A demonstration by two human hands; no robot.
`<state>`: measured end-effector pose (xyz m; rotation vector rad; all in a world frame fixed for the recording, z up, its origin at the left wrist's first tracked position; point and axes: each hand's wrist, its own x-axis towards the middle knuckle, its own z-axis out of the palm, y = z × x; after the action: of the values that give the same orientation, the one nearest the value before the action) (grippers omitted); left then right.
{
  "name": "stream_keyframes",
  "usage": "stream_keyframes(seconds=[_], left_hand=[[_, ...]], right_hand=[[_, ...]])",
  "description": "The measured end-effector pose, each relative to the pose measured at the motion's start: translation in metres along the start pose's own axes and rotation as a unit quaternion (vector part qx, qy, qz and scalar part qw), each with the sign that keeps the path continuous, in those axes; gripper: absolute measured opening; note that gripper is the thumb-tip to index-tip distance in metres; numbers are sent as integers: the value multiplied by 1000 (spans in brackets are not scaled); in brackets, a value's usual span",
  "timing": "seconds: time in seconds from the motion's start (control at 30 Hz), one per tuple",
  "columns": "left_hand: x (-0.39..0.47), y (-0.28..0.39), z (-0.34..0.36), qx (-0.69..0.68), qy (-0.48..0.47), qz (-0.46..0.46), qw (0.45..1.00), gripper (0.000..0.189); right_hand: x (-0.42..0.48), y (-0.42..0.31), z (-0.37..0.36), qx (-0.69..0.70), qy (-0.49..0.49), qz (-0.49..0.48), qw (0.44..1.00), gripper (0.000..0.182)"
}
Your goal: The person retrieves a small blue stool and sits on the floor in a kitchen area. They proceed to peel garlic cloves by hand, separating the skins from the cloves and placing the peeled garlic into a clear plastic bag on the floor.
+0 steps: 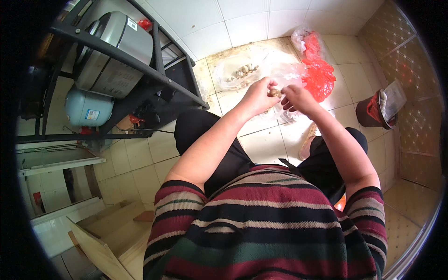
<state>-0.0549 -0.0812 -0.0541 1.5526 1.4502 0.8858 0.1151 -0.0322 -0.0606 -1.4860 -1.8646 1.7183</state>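
Observation:
My left hand (260,96) holds a small brownish, rounded piece (274,93), perhaps a bulb or a mushroom; its exact kind cannot be told. Close on its right side is my right hand (297,99), fingers bent, the fingertips near the piece; whether they touch it is unclear. Beyond my left hand, a clear plastic bag (224,75) lies spread on the tiled floor with several pale, small pieces (246,71) in it. Another translucent bag (287,71) and a red plastic bag (320,80) lie just beyond my right hand. Bright glare washes out part of the floor there.
At left stands a black metal rack (122,57) with a grey appliance (112,52) and a light blue rounded container (89,106). A dark bin (369,112) with a red liner stands at right. Wooden boards (101,252) are at lower left; a tiled wall (245,21) rises ahead.

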Motion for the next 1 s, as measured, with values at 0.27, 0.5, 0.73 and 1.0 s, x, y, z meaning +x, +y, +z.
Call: stream_keyframes(seconds=[0.27, 0.5, 0.73, 1.0], left_hand=[[19, -7, -8, -118, -6, -12, 993, 28], [24, -26, -5, -231, -11, -83, 969, 26], [35, -26, -18, -307, 0, -138, 942, 32], [42, -24, -30, -341, -3, -208, 917, 29]], right_hand=[[14, -2, 5, 336, -39, -37, 940, 24], [30, 11, 7, 354, -34, 7, 935, 25], [42, 6, 4, 362, -42, 30, 931, 26], [46, 8, -5, 439, -111, 29, 891, 28]])
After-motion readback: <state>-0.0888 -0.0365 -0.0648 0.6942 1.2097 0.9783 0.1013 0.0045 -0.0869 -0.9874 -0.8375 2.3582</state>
